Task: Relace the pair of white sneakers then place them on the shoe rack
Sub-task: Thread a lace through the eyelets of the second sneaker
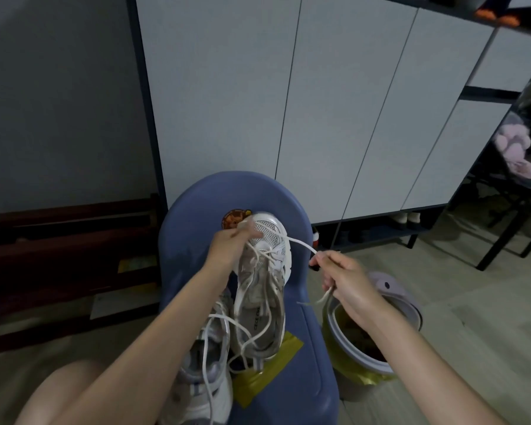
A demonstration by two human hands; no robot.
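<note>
**Lacing Under Way on the First Sneaker**

Threading is only partly done, I judge: the upper sneaker (262, 280) on the blue chair (196, 207) has lace crossed near its toe alone, and the second sneaker (206, 372), at 7 o'clock from it, lies with its lace loose. Both must be finished and carried to the shoe rack (380, 233) at 2 o'clock. The left hand (233, 243) grips the toe end; the right hand (344, 280), at 3 o'clock, pinches the white lace (301, 243) pulled taut. Both sneakers look worn, greyed mesh with white soles.
</note>
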